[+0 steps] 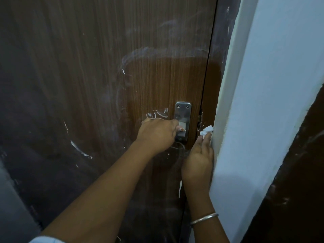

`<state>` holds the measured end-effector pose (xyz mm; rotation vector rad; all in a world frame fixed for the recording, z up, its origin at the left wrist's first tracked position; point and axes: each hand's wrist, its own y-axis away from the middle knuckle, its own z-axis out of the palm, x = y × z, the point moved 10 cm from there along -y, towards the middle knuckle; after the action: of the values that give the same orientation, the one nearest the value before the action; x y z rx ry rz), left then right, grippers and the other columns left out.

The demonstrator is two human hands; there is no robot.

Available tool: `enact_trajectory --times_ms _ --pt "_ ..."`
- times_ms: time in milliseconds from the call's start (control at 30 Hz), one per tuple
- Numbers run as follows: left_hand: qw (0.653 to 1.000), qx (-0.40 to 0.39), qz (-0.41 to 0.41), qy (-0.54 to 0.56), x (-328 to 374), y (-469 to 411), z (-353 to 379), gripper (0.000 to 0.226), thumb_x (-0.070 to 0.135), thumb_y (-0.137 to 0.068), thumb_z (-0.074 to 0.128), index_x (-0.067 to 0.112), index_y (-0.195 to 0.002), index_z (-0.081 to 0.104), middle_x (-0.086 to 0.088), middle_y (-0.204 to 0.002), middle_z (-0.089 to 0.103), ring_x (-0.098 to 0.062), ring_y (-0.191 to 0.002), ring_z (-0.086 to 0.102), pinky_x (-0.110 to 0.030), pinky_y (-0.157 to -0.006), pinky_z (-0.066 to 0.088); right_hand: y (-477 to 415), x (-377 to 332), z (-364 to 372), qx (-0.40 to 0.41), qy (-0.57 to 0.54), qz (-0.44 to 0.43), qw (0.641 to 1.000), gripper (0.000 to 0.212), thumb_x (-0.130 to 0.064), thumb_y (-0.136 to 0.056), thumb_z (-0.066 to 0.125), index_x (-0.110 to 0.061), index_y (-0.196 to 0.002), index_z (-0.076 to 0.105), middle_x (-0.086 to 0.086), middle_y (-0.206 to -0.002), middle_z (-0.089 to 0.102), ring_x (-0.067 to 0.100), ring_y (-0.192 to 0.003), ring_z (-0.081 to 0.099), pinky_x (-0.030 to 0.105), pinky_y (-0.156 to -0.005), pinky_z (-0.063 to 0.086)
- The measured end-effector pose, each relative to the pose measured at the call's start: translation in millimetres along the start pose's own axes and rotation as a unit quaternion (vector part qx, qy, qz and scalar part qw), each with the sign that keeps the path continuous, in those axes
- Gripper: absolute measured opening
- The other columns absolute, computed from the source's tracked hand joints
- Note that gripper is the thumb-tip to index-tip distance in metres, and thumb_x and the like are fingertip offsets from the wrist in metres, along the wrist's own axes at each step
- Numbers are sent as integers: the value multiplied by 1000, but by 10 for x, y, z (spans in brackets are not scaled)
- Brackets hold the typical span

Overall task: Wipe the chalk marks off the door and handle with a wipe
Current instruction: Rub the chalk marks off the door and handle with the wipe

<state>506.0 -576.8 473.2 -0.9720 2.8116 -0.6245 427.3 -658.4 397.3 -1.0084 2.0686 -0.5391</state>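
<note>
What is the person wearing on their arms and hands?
Both forearms are bare, with no gloves. The right wrist has a thin silver bangle. A bit of light blue sleeve shows at the top of the left arm. The left hand and the right hand wear no rings that show.

So the door (87, 85) is dark brown wood-grain laminate, shut or nearly shut against its frame. It's covered in hazy white chalk marks (157, 114), with smeared arcs up high, sharper scribbles just left of the handle plate and a few streaks lower down. One patch above the plate looks darker and cleaner than the rest. The handle (182, 120) sits on a tall silver metal plate with screws at the top, near the door's right edge. The wipe (206, 130) is a small crumpled white wad, pressed at the door's edge right beside the plate.
</note>
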Motion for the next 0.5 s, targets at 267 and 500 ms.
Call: enact_trajectory --times_ms 267,500 --pt "999 42 14 -9 50 82 -79 17 31 -95 40 23 -98 55 1 -85 61 -20 -85 56 -37 -75 34 152 118 -118 45 -201 17 978 32 8 -82 61 9 -115 60 21 -112 65 30 -98 65 25 -90 39" --pt "990 125 35 -51 -30 322 -250 38 16 -81 62 17 -118 52 -5 -116 57 -22 -107 52 -35 -89 41 18 -65 -347 103 -230 -57 966 32 1 -85 60 -1 -117 62 13 -117 65 24 -108 60 31 -95 40"
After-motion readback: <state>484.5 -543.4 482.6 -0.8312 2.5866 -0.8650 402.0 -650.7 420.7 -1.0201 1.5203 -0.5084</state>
